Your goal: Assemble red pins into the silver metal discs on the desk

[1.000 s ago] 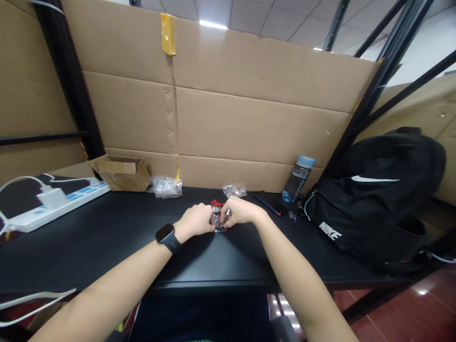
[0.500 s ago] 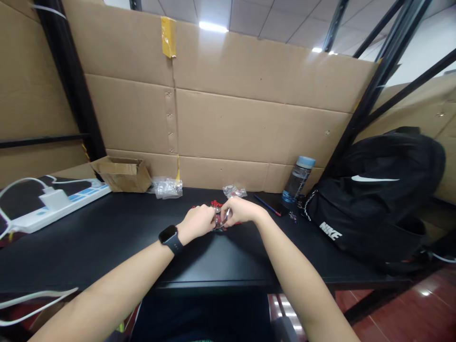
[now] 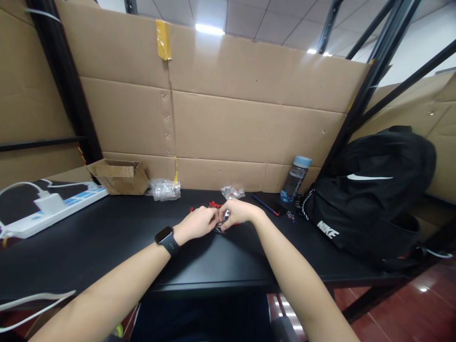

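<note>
At the middle of the black table [image 3: 228, 266], my left hand [image 3: 199, 221] and my right hand [image 3: 235, 212] meet with fingertips nearly touching. The fingers of both are bent and closed on something small and shiny, too small to name. Red cord [image 3: 214, 204] lies just behind the fingers, partly hidden by them. A dark watch is on my left wrist. Behind my right hand is a crumpled clear plastic bag [image 3: 232, 192].
An open cardboard box [image 3: 123, 179], more clear plastic [image 3: 165, 189] and a white power strip [image 3: 53, 213] are at the left. To the right are a blue pen [image 3: 265, 205], a bottle [image 3: 295, 179], small trinkets [image 3: 291, 216] and a black backpack [image 3: 377, 204].
The camera view has shifted slightly. My hands remain together at the same place, with the fingers a little closer and less of the shiny and red items showing between them.
</note>
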`<state>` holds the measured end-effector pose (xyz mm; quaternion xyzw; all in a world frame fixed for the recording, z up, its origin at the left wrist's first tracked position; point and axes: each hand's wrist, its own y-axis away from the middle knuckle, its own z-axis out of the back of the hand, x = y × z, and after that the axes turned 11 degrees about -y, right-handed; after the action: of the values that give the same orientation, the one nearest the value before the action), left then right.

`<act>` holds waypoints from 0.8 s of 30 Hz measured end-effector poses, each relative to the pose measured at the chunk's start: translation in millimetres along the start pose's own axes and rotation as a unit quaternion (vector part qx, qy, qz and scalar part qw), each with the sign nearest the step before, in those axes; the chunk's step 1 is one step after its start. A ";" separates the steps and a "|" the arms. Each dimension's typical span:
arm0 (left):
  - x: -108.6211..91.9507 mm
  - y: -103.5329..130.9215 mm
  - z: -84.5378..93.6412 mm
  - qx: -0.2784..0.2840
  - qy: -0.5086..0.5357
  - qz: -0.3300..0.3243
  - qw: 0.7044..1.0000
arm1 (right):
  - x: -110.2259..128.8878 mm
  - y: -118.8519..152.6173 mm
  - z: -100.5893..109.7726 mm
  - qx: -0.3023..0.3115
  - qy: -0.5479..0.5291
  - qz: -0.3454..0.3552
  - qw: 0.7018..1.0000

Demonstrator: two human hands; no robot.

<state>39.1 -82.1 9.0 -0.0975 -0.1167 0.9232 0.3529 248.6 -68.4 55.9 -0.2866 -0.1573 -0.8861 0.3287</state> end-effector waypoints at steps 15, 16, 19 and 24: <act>-0.2 -1.0 1.7 -0.021 0.125 -0.004 0.992 | 1.1 -2.4 -2.2 -0.007 0.007 -0.009 1.000; -0.9 -1.0 1.6 -0.020 0.137 -0.001 0.990 | -0.9 -2.9 -1.9 -0.016 0.005 -0.003 1.000; -3.5 -1.4 1.1 -0.023 0.174 0.004 0.984 | -7.4 -6.1 -4.2 -0.043 -0.001 0.012 0.999; -2.3 -2.9 2.0 -0.027 0.182 0.003 0.983 | -10.2 -10.4 -13.8 -0.086 0.014 0.028 0.996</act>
<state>42.1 -81.8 11.9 -0.2736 -0.0750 0.8876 0.3628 242.3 -62.1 37.9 -0.3059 -0.0679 -0.8905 0.3299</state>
